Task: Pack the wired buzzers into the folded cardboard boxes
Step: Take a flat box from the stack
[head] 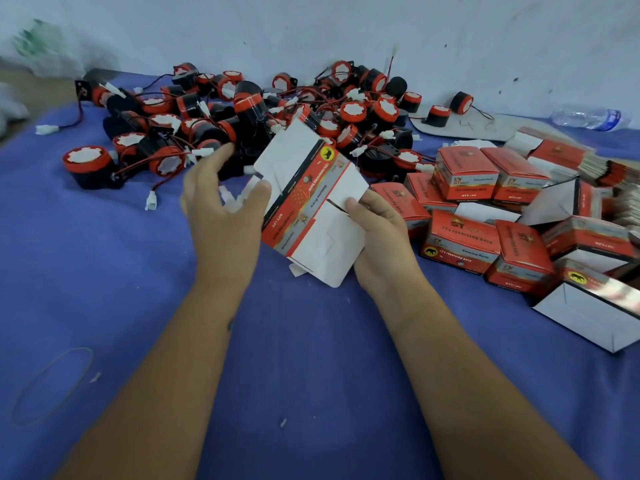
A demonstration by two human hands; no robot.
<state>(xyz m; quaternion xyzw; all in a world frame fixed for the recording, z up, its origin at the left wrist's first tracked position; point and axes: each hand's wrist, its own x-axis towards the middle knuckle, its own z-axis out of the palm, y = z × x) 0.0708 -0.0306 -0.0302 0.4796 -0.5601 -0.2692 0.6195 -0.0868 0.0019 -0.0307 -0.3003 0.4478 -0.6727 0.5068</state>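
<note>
Red-and-white, one flat unfolded carton is pinched by the right hand; the left hand, fingers spread, touches its edge. Behind it lie dozens of wired buzzers, heaped. About eight closed boxes stand right.

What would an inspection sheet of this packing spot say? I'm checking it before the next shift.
Surface: blue cloth, wrinkled, covers the work area.
Job's things: flat carton held in the air between both hands, still unfolded; buzzer pile behind it; folded boxes heaped to the right, some open.
Clutter: rubber band at near left; plastic bottle lying at far right.
Grippers: left hand open, thumb against the carton's edge; right hand pinches the carton.
Cables: red-black leads with white plugs tangled through the pile.
Surroundings: pale wall close behind.
</note>
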